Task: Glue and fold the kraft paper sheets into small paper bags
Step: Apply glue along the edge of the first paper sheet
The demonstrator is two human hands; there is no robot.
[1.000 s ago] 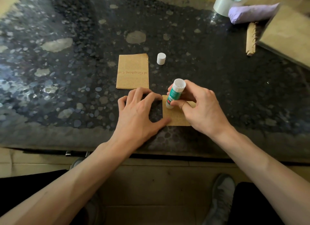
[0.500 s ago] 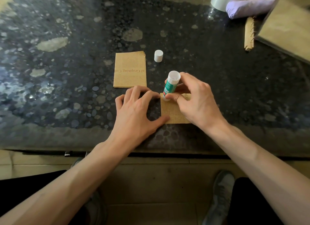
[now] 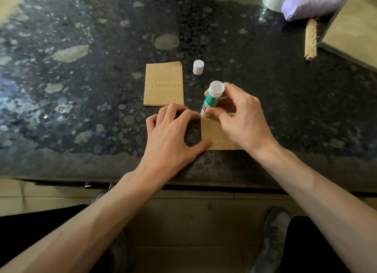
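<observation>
Glue stick (image 3: 211, 98) on kraft sheet (image 3: 214, 136).
Right hand (image 3: 242, 120) fingers grasp it; left hand (image 3: 171, 136) fingers, released, pin the sheet.

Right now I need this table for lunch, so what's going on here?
A person is making small paper bags. Their right hand grips an uncapped glue stick, its tip down on the far left corner of a kraft paper sheet lying near the table edge. The left hand steadies that sheet, thumb on its near corner. The white cap stands beyond, beside a stack of kraft sheets.
</observation>
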